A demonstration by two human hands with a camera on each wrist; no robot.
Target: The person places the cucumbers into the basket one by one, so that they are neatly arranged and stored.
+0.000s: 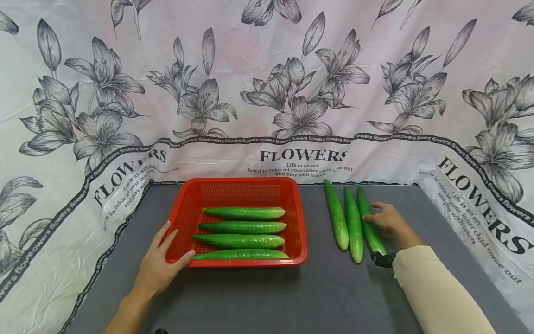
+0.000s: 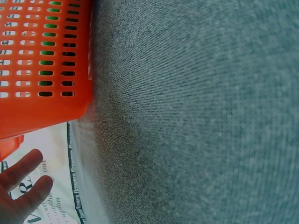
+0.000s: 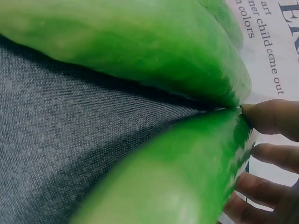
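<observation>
A red plastic basket [image 1: 303,222] holds several green cucumbers [image 1: 242,241], laid crosswise in rows. At its front left corner my left hand [image 1: 156,269] rests with the thumb on the rim and the fingers spread along the left side. Two of those fingers [image 2: 29,193] look straight in the left wrist view. Right of the basket, three cucumbers [image 1: 336,215] lie side by side, pointing away from me. Across the rightmost cucumber [image 1: 367,232] my right hand [image 1: 390,220] has its thumb on one side and fingers on the other, gripping it; the right wrist view shows this cucumber [image 3: 187,163] up close.
Everything stands on a grey cloth-covered table [image 1: 325,297]. A white curtain with printed flowers [image 1: 300,93] rises behind and at both sides of it. A dark band [image 1: 383,260] circles the right wrist. A small dark object [image 1: 161,331] shows at the bottom edge.
</observation>
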